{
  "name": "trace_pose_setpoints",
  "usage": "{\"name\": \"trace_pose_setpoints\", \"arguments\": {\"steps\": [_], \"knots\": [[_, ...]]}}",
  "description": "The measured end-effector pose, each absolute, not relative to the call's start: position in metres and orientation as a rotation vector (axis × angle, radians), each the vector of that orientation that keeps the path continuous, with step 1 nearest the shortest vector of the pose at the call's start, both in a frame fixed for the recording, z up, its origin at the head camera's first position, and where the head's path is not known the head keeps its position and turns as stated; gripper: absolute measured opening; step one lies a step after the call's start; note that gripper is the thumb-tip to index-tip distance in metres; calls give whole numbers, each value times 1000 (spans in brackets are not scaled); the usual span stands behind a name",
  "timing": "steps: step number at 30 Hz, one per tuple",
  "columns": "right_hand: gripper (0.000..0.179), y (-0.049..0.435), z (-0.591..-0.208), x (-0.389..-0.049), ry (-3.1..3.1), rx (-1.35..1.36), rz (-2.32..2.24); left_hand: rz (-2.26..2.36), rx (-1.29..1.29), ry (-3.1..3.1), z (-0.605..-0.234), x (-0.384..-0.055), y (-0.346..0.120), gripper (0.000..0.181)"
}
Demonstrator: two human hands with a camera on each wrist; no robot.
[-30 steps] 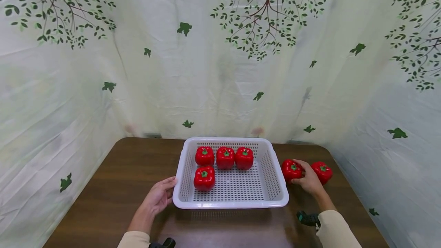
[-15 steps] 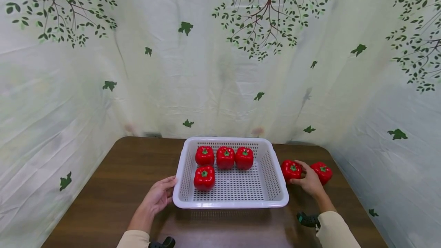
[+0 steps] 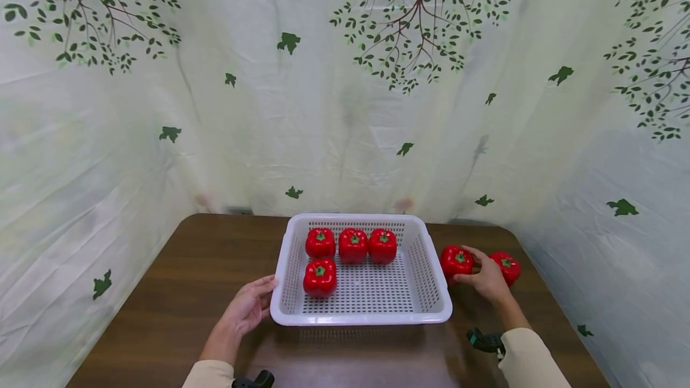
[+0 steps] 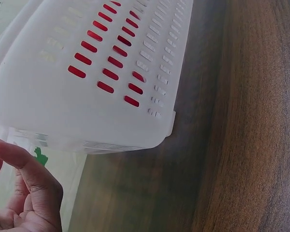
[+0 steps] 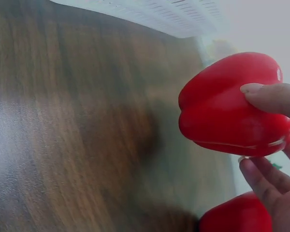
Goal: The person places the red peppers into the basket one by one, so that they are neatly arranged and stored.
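My right hand grips a red bell pepper just right of the white basket. In the right wrist view, the thumb lies on one side of this bell pepper and fingertips on the other, with its shadow on the table below. My left hand holds the left rim of the white perforated plastic basket. In the left wrist view, thumb and fingers meet at the rim's corner. The basket holds several red bell peppers, three along the back and another bell pepper at front left.
Another red bell pepper stands on the table behind my right hand, partly covered by it. The dark wooden table carries the basket near its back edge. A pale curtain with printed leaves encloses the back and sides.
My right hand has raised the bell pepper slightly from where it stood half a second ago. My left hand and the basket stay in place.
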State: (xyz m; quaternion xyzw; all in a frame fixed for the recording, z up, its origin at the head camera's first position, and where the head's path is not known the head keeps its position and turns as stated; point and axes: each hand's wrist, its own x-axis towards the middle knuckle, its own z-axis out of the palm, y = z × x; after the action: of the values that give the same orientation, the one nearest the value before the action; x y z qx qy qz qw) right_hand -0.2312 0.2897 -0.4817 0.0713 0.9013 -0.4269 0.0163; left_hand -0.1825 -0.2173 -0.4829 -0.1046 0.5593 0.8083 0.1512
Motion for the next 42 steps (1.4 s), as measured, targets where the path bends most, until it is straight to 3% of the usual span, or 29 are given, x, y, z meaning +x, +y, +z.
{"name": "trace_pose_setpoints", "arguments": {"steps": [42], "knots": [[83, 267, -390, -210, 2944, -93, -1161, 2301, -164, 1504, -482, -186, -223, 16]]}}
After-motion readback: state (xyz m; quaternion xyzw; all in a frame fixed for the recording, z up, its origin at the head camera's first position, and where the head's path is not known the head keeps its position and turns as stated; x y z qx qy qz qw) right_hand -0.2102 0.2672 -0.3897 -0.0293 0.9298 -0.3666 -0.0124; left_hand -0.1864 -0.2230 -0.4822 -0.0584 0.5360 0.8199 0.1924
